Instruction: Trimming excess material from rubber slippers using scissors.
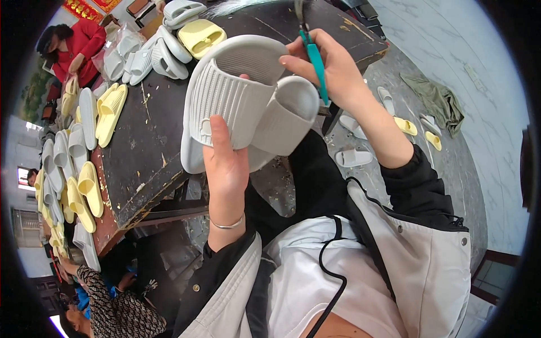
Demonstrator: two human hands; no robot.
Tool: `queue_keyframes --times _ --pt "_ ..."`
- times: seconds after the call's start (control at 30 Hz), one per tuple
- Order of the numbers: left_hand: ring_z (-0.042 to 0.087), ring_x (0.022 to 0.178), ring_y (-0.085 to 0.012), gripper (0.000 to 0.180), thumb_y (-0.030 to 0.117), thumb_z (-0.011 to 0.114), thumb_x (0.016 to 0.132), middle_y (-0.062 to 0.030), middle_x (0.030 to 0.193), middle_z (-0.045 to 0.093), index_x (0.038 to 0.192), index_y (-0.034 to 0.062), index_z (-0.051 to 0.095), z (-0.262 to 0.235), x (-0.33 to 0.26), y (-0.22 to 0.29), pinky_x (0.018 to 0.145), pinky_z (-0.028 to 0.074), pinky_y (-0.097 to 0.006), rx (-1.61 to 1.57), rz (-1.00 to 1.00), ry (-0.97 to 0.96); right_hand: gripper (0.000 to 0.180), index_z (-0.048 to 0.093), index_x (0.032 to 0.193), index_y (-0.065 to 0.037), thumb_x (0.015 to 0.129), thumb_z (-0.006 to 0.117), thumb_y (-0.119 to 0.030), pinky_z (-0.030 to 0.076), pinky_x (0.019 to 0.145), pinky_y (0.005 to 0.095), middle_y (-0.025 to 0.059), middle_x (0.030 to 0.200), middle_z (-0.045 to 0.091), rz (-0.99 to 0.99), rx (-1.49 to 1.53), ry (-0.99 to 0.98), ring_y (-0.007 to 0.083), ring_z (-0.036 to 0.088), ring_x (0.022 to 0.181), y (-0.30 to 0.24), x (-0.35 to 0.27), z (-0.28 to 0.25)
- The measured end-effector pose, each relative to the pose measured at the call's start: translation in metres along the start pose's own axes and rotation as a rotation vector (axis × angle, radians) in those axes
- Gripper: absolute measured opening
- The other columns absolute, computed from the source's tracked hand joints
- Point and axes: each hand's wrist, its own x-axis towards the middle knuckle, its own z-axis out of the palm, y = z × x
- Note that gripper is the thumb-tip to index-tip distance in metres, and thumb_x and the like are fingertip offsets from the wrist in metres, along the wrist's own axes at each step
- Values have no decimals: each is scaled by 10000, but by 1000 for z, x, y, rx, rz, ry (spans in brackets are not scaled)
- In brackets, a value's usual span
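My left hand grips a pair of light grey slide slippers. Its thumb presses on the ribbed strap of the nearer slipper, and a fingertip shows inside that strap's opening. The second slipper sits against the first, its smoother strap turned toward the right. My right hand is closed around a teal-handled metal tool, just right of the slippers' upper edge. The tool's narrow metal end points up and away; its tip is cut off by the frame, so its exact kind is unclear.
The dark, worn table carries grey slippers and a yellow slipper at its far side. More slippers line the left. A person in red and another in a patterned sleeve work there. Slippers and green cloth lie on the floor.
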Motion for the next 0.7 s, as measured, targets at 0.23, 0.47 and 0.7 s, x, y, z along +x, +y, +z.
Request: queue_keyframes --times 0.23,0.47,0.7 --pt "450 1322 -233 550 270 498 1018 -154 1429 461 1447 -25 322 -16 -3 5 1101 351 -389 -161 -156 40 442 620 954 15 814 756 -382 473 678 289 80 809 628 142 -147 -86 144 590 742 22 28 19" --pt "515 1240 -211 472 90 564 974 -132 1356 521 1391 -60 403 -32 -10 13 1039 407 -367 -87 -172 41 471 634 940 24 801 756 -409 465 678 286 79 820 625 239 17 -124 140 576 741 45 39 24" --pt "563 1194 -253 585 76 639 881 -177 1289 562 1398 -61 400 -80 -1 26 1011 449 -369 191 -338 -2 457 660 939 25 795 762 -396 468 703 287 85 832 630 363 156 -193 138 580 764 61 53 20"
